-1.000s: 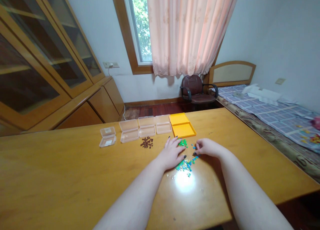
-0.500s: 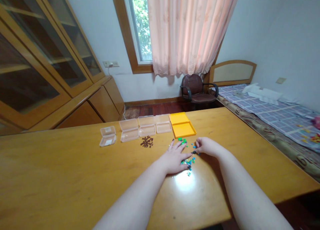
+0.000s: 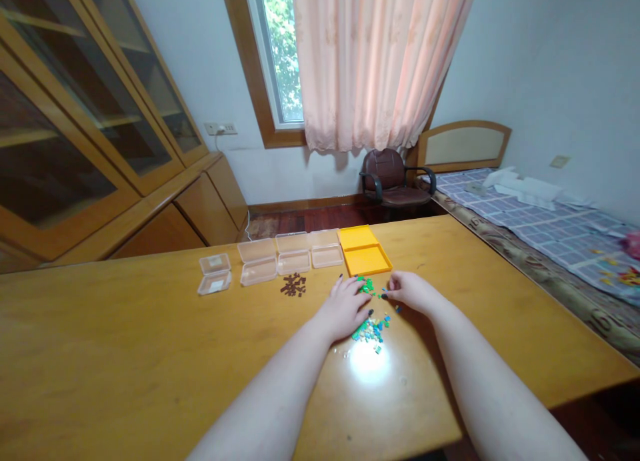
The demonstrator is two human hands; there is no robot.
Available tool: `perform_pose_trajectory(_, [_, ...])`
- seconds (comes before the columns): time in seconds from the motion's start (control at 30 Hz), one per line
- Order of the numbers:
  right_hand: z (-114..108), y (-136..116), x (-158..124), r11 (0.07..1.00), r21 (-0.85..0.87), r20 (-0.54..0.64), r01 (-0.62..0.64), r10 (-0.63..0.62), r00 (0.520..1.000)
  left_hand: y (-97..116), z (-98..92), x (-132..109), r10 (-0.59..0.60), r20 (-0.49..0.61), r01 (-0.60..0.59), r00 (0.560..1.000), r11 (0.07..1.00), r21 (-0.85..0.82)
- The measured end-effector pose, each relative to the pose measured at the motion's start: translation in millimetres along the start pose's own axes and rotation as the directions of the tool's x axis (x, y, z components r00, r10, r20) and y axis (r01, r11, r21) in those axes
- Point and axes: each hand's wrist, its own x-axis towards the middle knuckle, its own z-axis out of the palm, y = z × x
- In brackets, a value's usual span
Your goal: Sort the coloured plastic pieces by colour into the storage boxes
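Observation:
A heap of tiny green, blue and pale pieces [image 3: 371, 329] lies on the wooden table [image 3: 125, 354] in front of me. My left hand [image 3: 345, 307] rests flat on the heap's left part, fingers spread towards a small green cluster [image 3: 367, 286]. My right hand [image 3: 410, 291] is just right of that cluster, fingertips pinched together on the table; what they hold is too small to make out. A separate pile of brown pieces [image 3: 294, 285] sits further left.
Several clear plastic boxes [image 3: 258, 261] with open lids and an open orange box [image 3: 364, 251] line up beyond the piles. Glass-door cabinets stand left, a chair [image 3: 393, 177] and a bed [image 3: 550, 227] to the right behind the table.
My left hand slid forward over the heap, then back a little. My right hand's pinch shifted slightly left and forward, towards the green cluster.

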Motion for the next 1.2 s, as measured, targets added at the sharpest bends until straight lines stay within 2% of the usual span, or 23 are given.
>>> perform_pose_trajectory(0.17, [9.6,-15.5,0.5,0.998,-0.058,-0.082,0.038,-0.043,0.996,0.1,0.0,0.3,-0.009,0.01,0.009,1.0,1.0,-0.007])
perform_pose_trajectory(0.37, [-2.4,-16.0,-0.1,0.997,-0.057,-0.186,0.052,-0.062,0.98,-2.3,4.5,-0.9,-0.024,0.041,0.024,0.999,1.0,0.009])
perform_pose_trajectory(0.5, [-5.1,-12.5,1.6,0.985,-0.065,-0.144,0.158,-0.166,0.975,-4.1,6.9,-1.4,-0.042,0.047,0.041,0.998,0.999,0.026])
perform_pose_trajectory(0.67, [0.1,-13.3,-0.7,0.988,-0.027,-0.031,0.154,-0.155,0.987,-3.1,2.3,-0.3,-0.05,0.028,0.049,0.998,0.998,0.036])
perform_pose_trajectory(0.77, [0.4,-14.1,-3.6,0.979,0.014,0.053,0.201,-0.202,0.978,-2.5,0.9,0.5,-0.069,0.005,0.069,0.998,0.997,0.036])
perform_pose_trajectory(1.03, [-1.3,-15.7,-5.1,0.945,0.064,0.004,0.321,-0.322,0.947,-2.5,2.0,1.2,-0.101,-0.039,0.101,0.994,0.995,0.013])
perform_pose_trajectory(1.2, [0.1,-14.0,-4.4,0.961,0.02,0.02,0.276,-0.276,0.961,-2.9,2.4,1.0,-0.092,-0.047,0.093,0.995,0.996,0.017])
